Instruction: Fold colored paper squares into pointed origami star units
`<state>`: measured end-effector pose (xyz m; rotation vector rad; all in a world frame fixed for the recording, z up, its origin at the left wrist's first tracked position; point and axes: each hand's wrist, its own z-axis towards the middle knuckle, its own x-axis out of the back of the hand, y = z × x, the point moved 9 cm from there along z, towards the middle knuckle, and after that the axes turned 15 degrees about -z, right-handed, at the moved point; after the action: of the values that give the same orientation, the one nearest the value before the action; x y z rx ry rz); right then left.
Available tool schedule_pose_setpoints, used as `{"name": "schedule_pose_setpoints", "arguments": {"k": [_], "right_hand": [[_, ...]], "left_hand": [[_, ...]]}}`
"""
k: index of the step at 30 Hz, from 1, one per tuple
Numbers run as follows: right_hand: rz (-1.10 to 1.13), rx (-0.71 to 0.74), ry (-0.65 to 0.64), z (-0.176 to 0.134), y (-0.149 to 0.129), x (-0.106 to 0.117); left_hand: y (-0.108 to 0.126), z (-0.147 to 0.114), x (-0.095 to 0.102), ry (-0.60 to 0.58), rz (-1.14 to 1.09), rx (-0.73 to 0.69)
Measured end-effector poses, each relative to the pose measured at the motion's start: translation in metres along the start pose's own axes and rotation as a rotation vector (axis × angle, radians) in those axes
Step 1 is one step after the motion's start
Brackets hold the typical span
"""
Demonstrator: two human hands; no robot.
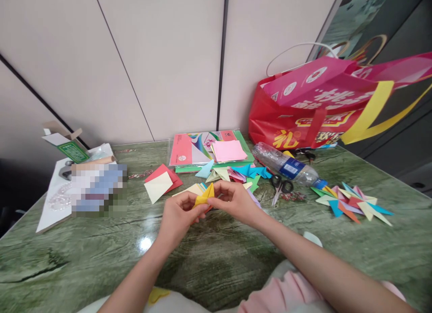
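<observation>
Between both hands, above the middle of the table, is a folded piece of yellow paper (206, 194) with a pointed upper tip. My left hand (180, 212) pinches its lower left side, fingers closed. My right hand (233, 198) grips its right edge between thumb and fingers. A bit of orange-red shows under the yellow piece, partly hidden by the fingers. Just behind the hands lie several folded paper pieces in blue (251, 170), cream (218, 174) and green (254, 184). Left of them, a cream square sheet (158, 187) rests on red paper (175, 180).
Scissors (281, 187) lie right of the hands, near a plastic bottle (286, 164) on its side. Farther right is a heap of colourful folded paper (353, 203). Behind stand paper packs (189, 151) with pink squares (229, 150) and a red bag (303, 110). A green-white box (72, 150) is left.
</observation>
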<state>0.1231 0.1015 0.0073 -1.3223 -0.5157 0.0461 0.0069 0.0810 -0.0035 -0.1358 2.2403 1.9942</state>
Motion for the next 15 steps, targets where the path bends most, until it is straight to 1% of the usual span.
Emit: {"name": "schedule_pose_setpoints", "arguments": {"k": [5, 10, 15], "right_hand": [[0.025, 0.02, -0.031, -0.001, -0.003, -0.004], [-0.078, 0.042, 0.019, -0.002, -0.008, 0.0], [-0.096, 0.057, 0.039, -0.003, -0.011, 0.002]], "left_hand": [[0.0, 0.0, -0.001, 0.0, 0.024, -0.016], [0.009, -0.002, -0.006, -0.045, 0.077, -0.083], [0.01, -0.005, -0.011, -0.076, 0.121, -0.059]]}}
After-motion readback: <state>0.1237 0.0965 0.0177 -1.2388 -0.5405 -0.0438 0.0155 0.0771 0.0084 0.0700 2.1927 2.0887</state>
